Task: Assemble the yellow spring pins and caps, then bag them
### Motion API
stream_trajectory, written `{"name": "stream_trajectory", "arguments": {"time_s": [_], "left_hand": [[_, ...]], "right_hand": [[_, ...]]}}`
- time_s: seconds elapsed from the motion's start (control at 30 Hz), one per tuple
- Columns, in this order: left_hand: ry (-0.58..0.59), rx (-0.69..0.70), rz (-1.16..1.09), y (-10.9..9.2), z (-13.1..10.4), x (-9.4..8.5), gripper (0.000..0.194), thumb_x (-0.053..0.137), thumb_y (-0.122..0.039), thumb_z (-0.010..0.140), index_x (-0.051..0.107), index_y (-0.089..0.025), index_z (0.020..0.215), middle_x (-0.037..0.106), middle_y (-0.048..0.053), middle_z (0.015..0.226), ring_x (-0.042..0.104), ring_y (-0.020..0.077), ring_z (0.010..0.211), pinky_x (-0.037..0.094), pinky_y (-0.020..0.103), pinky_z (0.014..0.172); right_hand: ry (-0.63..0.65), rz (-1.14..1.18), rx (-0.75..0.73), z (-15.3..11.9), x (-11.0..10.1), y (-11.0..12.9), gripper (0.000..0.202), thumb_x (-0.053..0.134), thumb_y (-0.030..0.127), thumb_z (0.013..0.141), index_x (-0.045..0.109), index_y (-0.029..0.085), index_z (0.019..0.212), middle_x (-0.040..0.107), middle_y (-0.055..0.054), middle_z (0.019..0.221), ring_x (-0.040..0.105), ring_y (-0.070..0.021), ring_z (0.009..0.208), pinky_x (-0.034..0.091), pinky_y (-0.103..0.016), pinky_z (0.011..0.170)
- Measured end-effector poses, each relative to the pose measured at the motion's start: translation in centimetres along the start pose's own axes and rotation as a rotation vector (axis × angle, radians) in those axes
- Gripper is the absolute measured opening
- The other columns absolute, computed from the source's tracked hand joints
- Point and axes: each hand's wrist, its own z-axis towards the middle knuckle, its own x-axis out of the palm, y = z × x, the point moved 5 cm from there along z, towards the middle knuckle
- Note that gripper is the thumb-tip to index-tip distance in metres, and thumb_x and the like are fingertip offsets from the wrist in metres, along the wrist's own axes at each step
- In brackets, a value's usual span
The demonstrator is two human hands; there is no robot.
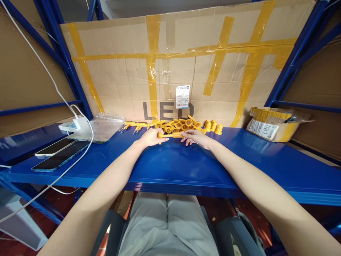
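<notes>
Just below the frame's centre, a yellow piece (176, 135) is pinched near its left end by the left hand (152, 137) and at its right by the half-curled right hand (199, 138), whose fingers hide that end; its long axis runs sideways, nearly level, before a yellow pile (183, 125)

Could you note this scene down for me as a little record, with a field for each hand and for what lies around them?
Left hand: holds one end of a yellow piece
Right hand: holds its other end
Behind hands: heap of yellow parts
Left of heap: yellow parts with metal spirals
Right of heap: upright yellow caps
Far left: two phones, plastic bag
Far right: small box
Surface: blue shelf
Backdrop: taped cardboard
</notes>
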Motion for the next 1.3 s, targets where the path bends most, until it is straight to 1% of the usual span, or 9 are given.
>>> {"name": "stream_trajectory", "arguments": {"time_s": [0.33,0.57,0.83,0.93,1.0,1.07,1.13,1.23,1.3], "left_hand": [[-0.025,0.003,0.048,0.3,0.2,0.1,0.042,0.059,-0.063,0.073,0.061,-0.021,0.081,0.061,0.001,0.063,0.058,0.0208,0.064,0.036,0.027,0.058],[-0.039,-0.004,0.072,0.2,0.0,0.1,0.047,0.058,-0.066,0.072,0.062,-0.021,0.085,0.063,0.002,0.068,0.059,0.0217,0.066,0.038,0.028,0.060],[-0.022,-0.023,0.088,0.1,-0.1,0.2,0.052,0.058,-0.069,0.070,0.063,-0.021,0.089,0.065,0.004,0.073,0.060,0.0231,0.068,0.040,0.029,0.060],[-0.027,-0.033,0.078,0.2,0.0,0.2,0.049,0.061,-0.068,0.068,0.062,-0.021,0.085,0.064,0.004,0.072,0.059,0.0228,0.068,0.039,0.028,0.060],[-0.028,-0.031,0.063,0.3,0.1,0.1,0.047,0.063,-0.065,0.068,0.062,-0.021,0.082,0.064,0.004,0.070,0.059,0.0224,0.068,0.037,0.028,0.060],[-0.029,-0.027,0.042,0.2,0.2,0.1,0.045,0.065,-0.063,0.067,0.061,-0.020,0.080,0.064,0.003,0.070,0.058,0.0220,0.067,0.036,0.028,0.058],[-0.027,-0.029,0.010,0.2,0.2,0.1,0.043,0.066,-0.061,0.067,0.061,-0.019,0.078,0.063,0.003,0.068,0.058,0.0215,0.066,0.035,0.027,0.057],[-0.018,-0.037,-0.063,0.0,0.2,0.1,0.042,0.068,-0.059,0.065,0.060,-0.019,0.073,0.060,0.002,0.063,0.056,0.0197,0.064,0.034,0.027,0.055],[-0.010,-0.047,-0.122,-0.1,0.1,0.1,0.042,0.069,-0.059,0.064,0.059,-0.019,0.070,0.058,0.000,0.060,0.054,0.0177,0.061,0.032,0.026,0.054]], "right_hand": [[0.007,0.008,-0.001,-0.1,0.0,0.1,0.023,0.066,0.037,0.082,0.063,0.014,0.084,0.071,-0.006,0.077,0.059,-0.0078,0.053,0.041,-0.017,0.046],[0.017,0.044,0.013,-0.2,0.0,0.1,0.031,0.068,0.041,0.080,0.063,0.012,0.070,0.070,-0.008,0.073,0.058,-0.0079,0.053,0.039,-0.018,0.044],[0.029,0.057,-0.006,0.0,0.1,-0.2,0.041,0.070,0.048,0.076,0.062,0.011,0.060,0.065,-0.007,0.058,0.041,-0.0053,0.040,0.036,-0.022,0.041],[0.019,-0.001,-0.010,0.1,0.3,0.0,0.041,0.066,0.048,0.079,0.061,0.012,0.062,0.066,-0.007,0.061,0.042,-0.0052,0.039,0.034,-0.022,0.040],[0.014,-0.062,-0.018,0.1,0.4,0.1,0.037,0.062,0.048,0.082,0.062,0.012,0.073,0.068,-0.008,0.071,0.047,-0.0065,0.043,0.034,-0.022,0.041],[-0.035,-0.165,-0.073,0.0,0.4,0.5,0.034,0.062,0.045,0.082,0.063,0.012,0.091,0.070,-0.010,0.088,0.056,-0.0096,0.051,0.040,-0.023,0.046],[-0.103,-0.328,-0.222,-0.1,0.4,1.3,0.038,0.068,0.038,0.078,0.060,0.014,0.106,0.067,-0.012,0.106,0.064,-0.0150,0.070,0.049,-0.027,0.061],[-0.123,-0.620,-0.506,-0.4,1.1,2.5,0.042,0.074,0.030,0.072,0.061,0.015,0.109,0.065,-0.012,0.115,0.063,-0.0234,0.099,0.047,-0.035,0.086],[-0.100,-0.788,-0.619,-0.6,1.6,2.9,0.032,0.071,0.030,0.076,0.063,0.016,0.104,0.067,-0.011,0.108,0.062,-0.0259,0.102,0.045,-0.038,0.088]]}}
